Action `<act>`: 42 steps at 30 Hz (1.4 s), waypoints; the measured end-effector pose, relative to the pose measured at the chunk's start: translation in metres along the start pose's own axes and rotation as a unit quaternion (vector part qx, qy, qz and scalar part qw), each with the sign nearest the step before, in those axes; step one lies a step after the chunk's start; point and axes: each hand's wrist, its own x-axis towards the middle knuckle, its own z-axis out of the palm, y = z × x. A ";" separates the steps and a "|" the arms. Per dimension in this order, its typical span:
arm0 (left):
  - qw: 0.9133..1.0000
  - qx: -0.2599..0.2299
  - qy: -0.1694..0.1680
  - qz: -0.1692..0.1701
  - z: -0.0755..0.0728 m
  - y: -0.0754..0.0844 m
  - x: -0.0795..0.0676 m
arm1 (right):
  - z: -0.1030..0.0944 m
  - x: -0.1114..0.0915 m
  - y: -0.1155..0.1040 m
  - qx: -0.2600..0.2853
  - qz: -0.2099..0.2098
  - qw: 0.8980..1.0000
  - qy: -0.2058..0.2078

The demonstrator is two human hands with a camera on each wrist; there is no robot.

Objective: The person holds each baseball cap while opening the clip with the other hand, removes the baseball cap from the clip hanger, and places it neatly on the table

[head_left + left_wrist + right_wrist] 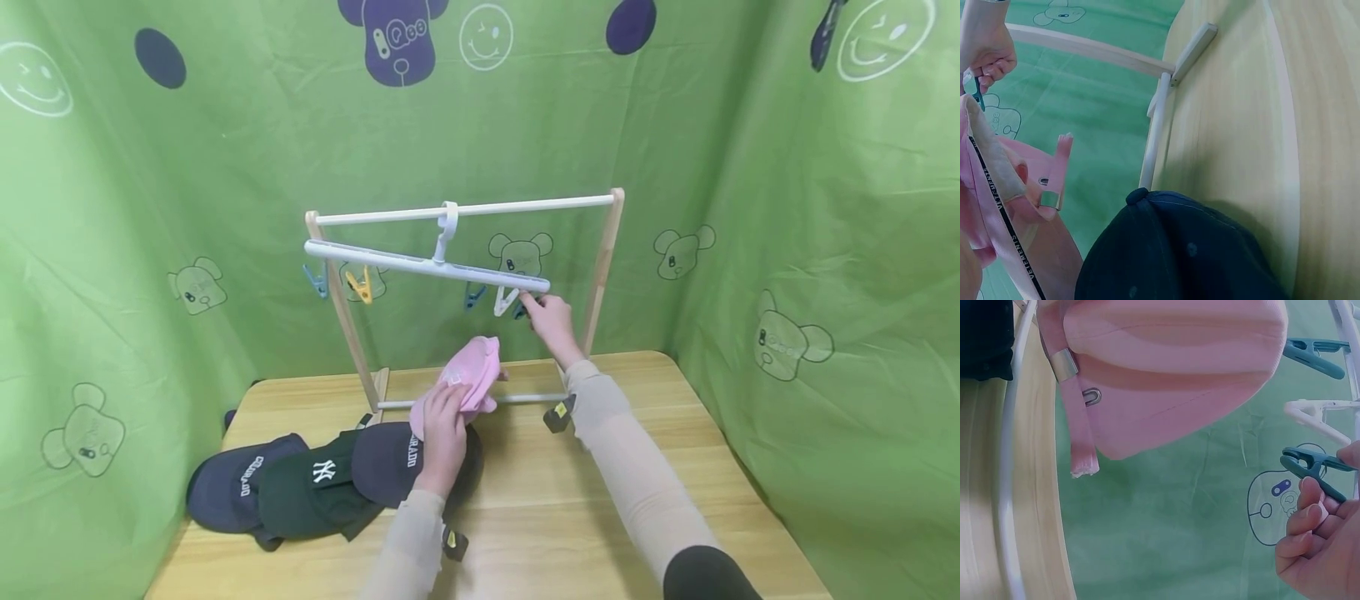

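My left hand [444, 433] grips a pink cap [474, 367] by its brim, above a dark cap on the table. In the left wrist view the cap's inner band and back strap [1055, 172] show. At the right end of a white hanger [495, 277], my right hand [551, 323] pinches a teal clip [1313, 465] between thumb and fingers. Beside it hang a white clip [504, 302] and a blue-green clip [473, 297]. A yellow clip [360, 287] and a blue clip [315, 282] hang toward the left end. The hanger tilts down to the right.
The hanger hooks over the top bar [540, 205] of a wooden rack [602, 258] standing on the table [555, 517]. Left of my left hand lie overlapping caps: a dark Colorado cap [378, 467], a dark green cap [300, 496] and a navy cap [225, 492]. Green curtains [810, 208] surround the table.
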 end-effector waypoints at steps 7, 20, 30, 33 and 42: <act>1.000 0.002 0.008 0.013 -0.001 0.001 -0.005 | 0.001 -0.004 -0.001 -0.018 -0.002 1.000 0.021; 1.000 0.004 -0.015 0.004 -0.004 0.004 -0.016 | 0.002 -0.003 0.002 -0.014 0.004 1.000 0.020; 1.000 0.009 -0.010 0.028 -0.003 0.005 -0.024 | 0.001 -0.004 0.003 -0.017 0.003 1.000 0.019; 0.999 0.011 -0.005 0.038 -0.002 0.005 -0.027 | 0.001 -0.004 0.003 -0.018 0.004 1.000 0.015; 0.999 0.009 -0.001 0.053 -0.002 0.004 -0.033 | 0.002 -0.001 0.005 -0.021 -0.004 0.999 0.028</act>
